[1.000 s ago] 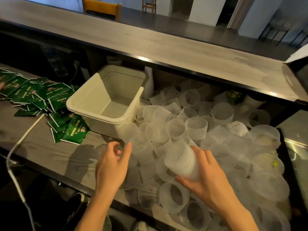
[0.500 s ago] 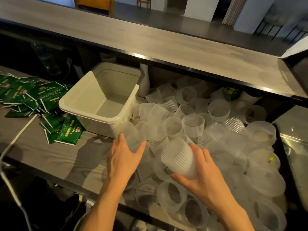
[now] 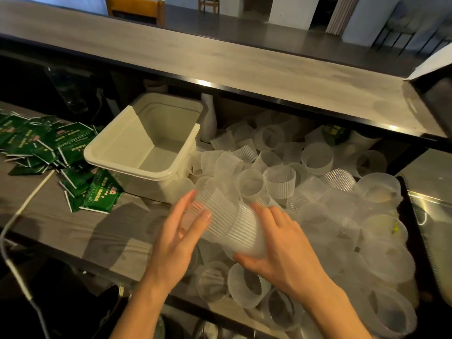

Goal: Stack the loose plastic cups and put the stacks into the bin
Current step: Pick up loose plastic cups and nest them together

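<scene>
Where a second ago my left hand [image 3: 175, 237] hovered bare over the counter [image 3: 73, 223], it now pinches a ribbed cup [image 3: 215, 214] between thumb and fingers, brought up against the cup [image 3: 247, 232] my right hand [image 3: 281, 250] grips with curled fingers. The two cups meet above the counter's near edge, lying on their sides, long axes running left to right and tilted a little; which ends face each other I cannot tell. Behind them sits the white bin [image 3: 137, 152], nothing in it, with the heap of loose cups [image 3: 318, 192] spread to its right and green sachets [image 3: 61, 152] to its left.
</scene>
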Demonstrator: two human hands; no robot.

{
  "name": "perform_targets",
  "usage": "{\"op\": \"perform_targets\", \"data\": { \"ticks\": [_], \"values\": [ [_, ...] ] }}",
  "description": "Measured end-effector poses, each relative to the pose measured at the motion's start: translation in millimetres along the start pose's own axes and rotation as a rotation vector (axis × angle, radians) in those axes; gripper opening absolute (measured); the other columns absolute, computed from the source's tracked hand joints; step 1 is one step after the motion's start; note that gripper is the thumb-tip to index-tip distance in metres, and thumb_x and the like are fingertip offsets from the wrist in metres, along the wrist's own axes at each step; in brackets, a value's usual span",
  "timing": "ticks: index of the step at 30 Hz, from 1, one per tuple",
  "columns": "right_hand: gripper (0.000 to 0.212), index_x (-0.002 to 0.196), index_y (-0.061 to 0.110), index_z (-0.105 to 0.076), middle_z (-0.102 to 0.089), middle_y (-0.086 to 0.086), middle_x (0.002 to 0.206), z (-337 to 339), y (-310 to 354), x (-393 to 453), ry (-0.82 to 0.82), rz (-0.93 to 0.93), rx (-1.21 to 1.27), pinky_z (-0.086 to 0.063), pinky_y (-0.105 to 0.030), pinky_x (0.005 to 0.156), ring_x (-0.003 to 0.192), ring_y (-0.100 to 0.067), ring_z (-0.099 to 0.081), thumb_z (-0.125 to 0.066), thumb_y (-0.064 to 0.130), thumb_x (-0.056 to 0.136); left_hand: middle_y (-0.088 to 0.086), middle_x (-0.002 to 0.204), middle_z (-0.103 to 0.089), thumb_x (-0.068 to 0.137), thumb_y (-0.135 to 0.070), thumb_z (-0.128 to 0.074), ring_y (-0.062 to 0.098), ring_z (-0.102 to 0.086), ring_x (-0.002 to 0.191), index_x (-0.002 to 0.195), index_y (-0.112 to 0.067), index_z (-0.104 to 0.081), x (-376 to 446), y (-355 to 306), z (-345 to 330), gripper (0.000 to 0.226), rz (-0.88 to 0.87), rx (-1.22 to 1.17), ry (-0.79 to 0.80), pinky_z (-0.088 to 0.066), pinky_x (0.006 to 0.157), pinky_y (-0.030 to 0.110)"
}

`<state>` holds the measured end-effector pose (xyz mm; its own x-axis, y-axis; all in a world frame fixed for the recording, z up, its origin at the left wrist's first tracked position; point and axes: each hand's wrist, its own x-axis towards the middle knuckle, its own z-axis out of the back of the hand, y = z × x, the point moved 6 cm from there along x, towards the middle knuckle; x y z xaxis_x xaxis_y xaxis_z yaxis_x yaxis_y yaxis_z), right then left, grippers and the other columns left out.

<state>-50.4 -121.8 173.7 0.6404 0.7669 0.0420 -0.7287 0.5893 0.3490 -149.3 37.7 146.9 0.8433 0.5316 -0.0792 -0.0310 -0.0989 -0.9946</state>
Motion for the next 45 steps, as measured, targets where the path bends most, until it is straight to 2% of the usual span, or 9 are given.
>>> {"op": "perform_targets", "data": {
  "ticks": [3,10,18,23,27,30,34,39,45],
  "values": [
    [0.088,0.140,0.029,-0.033,-0.047,0.010,0.117,2.6,-0.2,-1.2,0.007,0.031,0.005,-0.044,-0.035,0.088,0.105,-0.017,-0.049,-0.060,0.070,0.066,-0.012,0.133,-0.060,0.083,-0.052,-0.062,0.003,-0.058,0.121,0.140,-0.029,-0.049,-3.8,-4.5,-16.0,0.062,-0.051,0.038,0.052,-0.047,0.090,0.012],
    [0.092,0.141,0.035,-0.029,-0.042,0.018,0.119,15.1,-14.2,-18.6,0.018,0.018,0.201,-0.043,-0.029,0.093,0.108,-0.006,-0.046,-0.059,0.075,0.064,-0.015,0.133,-0.052,0.083,-0.066,-0.053,0.002,-0.053,0.122,0.141,-0.030,-0.044,-11.1,-11.9,-38.7,0.068,-0.165,0.216,0.079,-0.046,0.092,0.015],
    [0.088,0.139,0.041,-0.030,-0.042,0.020,0.127,25.0,-41.2,-47.3,-0.065,-0.035,0.370,-0.044,-0.024,0.093,0.114,0.000,-0.046,-0.072,0.067,0.067,-0.040,0.144,-0.021,0.070,-0.095,-0.027,-0.017,-0.026,0.132,0.148,-0.051,-0.008,-38.0,-6.6,-82.2,0.092,-0.175,0.386,0.216,-0.029,0.094,-0.002],
    [0.073,0.120,0.057,-0.029,-0.041,0.028,0.120,34.7,-74.4,-75.4,-0.223,-0.188,0.484,-0.032,0.000,0.083,0.111,0.015,-0.039,-0.082,0.049,0.070,-0.020,0.147,-0.034,0.074,-0.085,-0.048,0.005,-0.038,0.134,0.152,-0.041,-0.019,-54.5,22.7,-71.5,0.094,-0.285,0.677,0.128,-0.035,0.103,0.023],
    [0.080,0.132,0.049,-0.030,-0.038,0.030,0.123,27.6,-90.9,-98.6,-0.227,-0.285,0.428,-0.033,-0.013,0.086,0.109,0.010,-0.038,-0.080,0.053,0.070,-0.003,0.153,-0.031,0.074,-0.084,-0.049,0.018,-0.034,0.136,0.153,-0.022,-0.026,-65.3,63.4,-74.0,0.103,-0.398,1.142,0.181,-0.035,0.109,0.035],
    [0.080,0.127,0.054,-0.025,-0.035,0.031,0.118,22.6,-90.6,-109.6,-0.235,-0.306,0.393,-0.032,-0.008,0.082,0.109,0.010,-0.034,-0.079,0.053,0.069,0.002,0.154,-0.030,0.071,-0.074,-0.057,0.027,-0.034,0.138,0.152,-0.022,-0.028,-63.6,82.4,-79.1,0.100,-0.395,1.254,0.244,-0.044,0.103,0.046],
    [0.084,0.132,0.048,-0.025,-0.035,0.026,0.120,16.0,-90.2,-117.6,-0.225,-0.351,0.365,-0.035,-0.019,0.085,0.109,0.005,-0.037,-0.078,0.056,0.067,0.006,0.150,-0.036,0.071,-0.057,-0.056,0.028,-0.036,0.136,0.143,-0.020,-0.038,-60.7,87.1,-84.6,0.084,-0.457,1.224,0.248,-0.049,0.097,0.050],
    [0.085,0.133,0.045,-0.027,-0.045,0.018,0.125,11.6,-85.8,-124.5,-0.226,-0.384,0.362,-0.046,-0.029,0.087,0.109,-0.005,-0.048,-0.079,0.057,0.068,0.001,0.142,-0.044,0.077,-0.062,-0.055,0.021,-0.039,0.134,0.134,-0.017,-0.048,-57.5,79.9,-81.9,0.074,-0.526,1.040,0.225,-0.041,0.107,0.041],
    [0.088,0.139,0.035,-0.028,-0.042,0.015,0.122,12.5,-70.6,-130.0,-0.137,-0.393,0.118,-0.044,-0.027,0.077,0.098,-0.008,-0.050,-0.070,0.064,0.067,-0.017,0.120,-0.050,0.077,-0.084,-0.046,-0.002,-0.054,0.110,0.137,-0.034,-0.044,-49.3,45.5,-58.8,0.077,-0.358,0.519,0.095,-0.041,0.086,0.004]
  ]
}}
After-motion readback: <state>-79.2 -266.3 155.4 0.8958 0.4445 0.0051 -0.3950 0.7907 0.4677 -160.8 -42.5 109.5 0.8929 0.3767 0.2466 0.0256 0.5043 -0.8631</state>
